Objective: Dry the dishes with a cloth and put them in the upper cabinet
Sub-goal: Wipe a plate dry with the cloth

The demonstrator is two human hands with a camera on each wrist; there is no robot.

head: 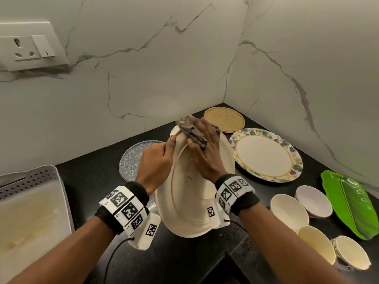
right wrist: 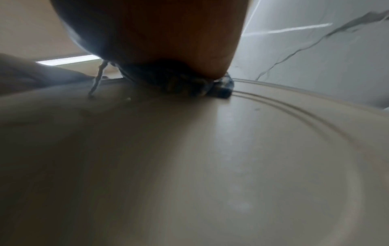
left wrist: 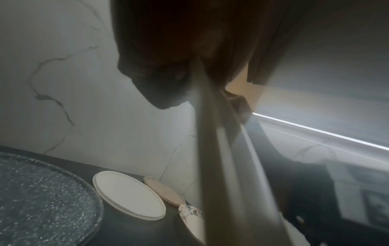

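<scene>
Over the black counter [head: 184, 259], a cream plate [head: 192, 201] is held tilted on edge. The left hand [head: 156, 160] grips its left rim, curled round it. The right hand [head: 205, 154] pinches a bunched patterned cloth [head: 189, 128] and presses it against the plate's face near the far rim. Beyond lie a speckled grey plate [head: 131, 158], a floral-rimmed plate [head: 264, 154] and a woven mat [head: 224, 119].

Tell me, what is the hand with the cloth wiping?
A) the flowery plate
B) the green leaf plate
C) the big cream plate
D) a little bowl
C: the right hand holds the cloth against the big cream plate, which the left hand grips by its rim and holds up off the counter.
</scene>
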